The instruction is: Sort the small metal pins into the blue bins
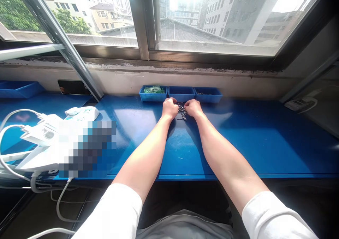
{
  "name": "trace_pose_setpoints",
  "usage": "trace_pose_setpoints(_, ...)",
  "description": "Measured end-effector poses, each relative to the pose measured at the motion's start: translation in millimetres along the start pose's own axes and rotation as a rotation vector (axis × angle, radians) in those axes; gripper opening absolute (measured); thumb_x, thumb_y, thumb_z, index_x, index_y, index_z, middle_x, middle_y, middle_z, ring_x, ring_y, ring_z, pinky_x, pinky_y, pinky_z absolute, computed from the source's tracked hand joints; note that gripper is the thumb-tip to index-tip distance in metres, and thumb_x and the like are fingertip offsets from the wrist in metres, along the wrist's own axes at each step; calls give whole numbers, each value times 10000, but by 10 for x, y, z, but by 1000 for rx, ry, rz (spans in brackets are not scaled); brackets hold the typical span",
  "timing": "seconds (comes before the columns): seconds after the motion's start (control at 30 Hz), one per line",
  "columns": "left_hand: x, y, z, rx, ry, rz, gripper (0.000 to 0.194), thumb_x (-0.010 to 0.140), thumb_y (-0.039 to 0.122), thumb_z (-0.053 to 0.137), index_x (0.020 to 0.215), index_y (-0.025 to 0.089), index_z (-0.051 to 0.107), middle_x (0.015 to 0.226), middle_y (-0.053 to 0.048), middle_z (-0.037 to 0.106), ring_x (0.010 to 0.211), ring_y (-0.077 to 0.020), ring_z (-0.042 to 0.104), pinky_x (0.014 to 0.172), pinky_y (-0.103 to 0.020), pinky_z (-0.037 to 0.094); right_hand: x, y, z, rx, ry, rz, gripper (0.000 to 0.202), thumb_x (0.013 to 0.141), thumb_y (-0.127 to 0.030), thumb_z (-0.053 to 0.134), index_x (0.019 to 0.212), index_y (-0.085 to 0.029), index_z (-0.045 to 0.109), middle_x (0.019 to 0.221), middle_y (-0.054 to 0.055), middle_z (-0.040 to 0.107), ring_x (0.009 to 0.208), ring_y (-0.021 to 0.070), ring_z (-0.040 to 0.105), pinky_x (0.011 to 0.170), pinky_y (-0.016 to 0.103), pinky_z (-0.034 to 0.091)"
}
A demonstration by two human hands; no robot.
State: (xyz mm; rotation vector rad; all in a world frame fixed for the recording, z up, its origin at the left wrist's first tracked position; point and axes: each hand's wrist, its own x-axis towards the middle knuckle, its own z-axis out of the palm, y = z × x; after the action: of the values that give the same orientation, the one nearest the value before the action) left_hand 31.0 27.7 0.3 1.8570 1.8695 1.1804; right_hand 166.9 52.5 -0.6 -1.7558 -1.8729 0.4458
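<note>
A small heap of thin dark metal pieces (182, 111), screw-like or pin-like, lies on the blue tabletop between my two hands. At its left edge my left hand (170, 108) is closed, fingers curled inward. My right hand (193, 107) has its fingers pinched together at the heap's right side. Whatever either hand holds is too small or hidden to make out. Just behind them stand three blue bins in a row: the left bin (153, 97) holds green and clear plastic, the middle bin (181, 87) is beside it, and the right bin (209, 98) contains small dark pieces.
On the left of the blue table (254, 140) lie a white power strip (82, 113) with plugs and cables, and a blurred-out object (91, 147). A phone-like dark slab (73, 87) leans at the wall. A metal post (76, 66) rises near it. Windows are behind.
</note>
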Motion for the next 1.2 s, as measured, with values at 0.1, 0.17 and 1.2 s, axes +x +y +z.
trace_pose_setpoints(0.1, -5, 11, -5, 7, -5, -8, 335, 756, 70, 437, 991, 141, 665, 1051, -104, 646, 1008, -210, 597, 939, -275, 443, -8, 5, -1, -44, -32, 15, 137, 743, -165, 591, 789, -183, 719, 837, 94, 704, 784, 220, 645, 704, 302, 487)
trace_pose_setpoints(0.17, 1, 7, 6, -1, 3, 0, 362, 785, 91, 425, 1066, 138, 650, 1091, -100, 646, 1041, -205, 590, 958, -272, 435, -10, 15, 7, -66, -24, -1, 139, 762, -180, 576, 798, -176, 710, 875, 101, 696, 800, 216, 635, 711, 300, 478)
trace_pose_setpoints(1.2, 17, -38, 33, -128, 98, 20, 288, 848, 244, 513, 1122, 171, 567, 993, -71, 689, 951, -203, 633, 866, -293, 470, 91, -13, -61, 845, 324, -119, 372, 655, -293, 629, 1005, -170, 607, 962, 44, 667, 774, 143, 595, 739, 303, 502)
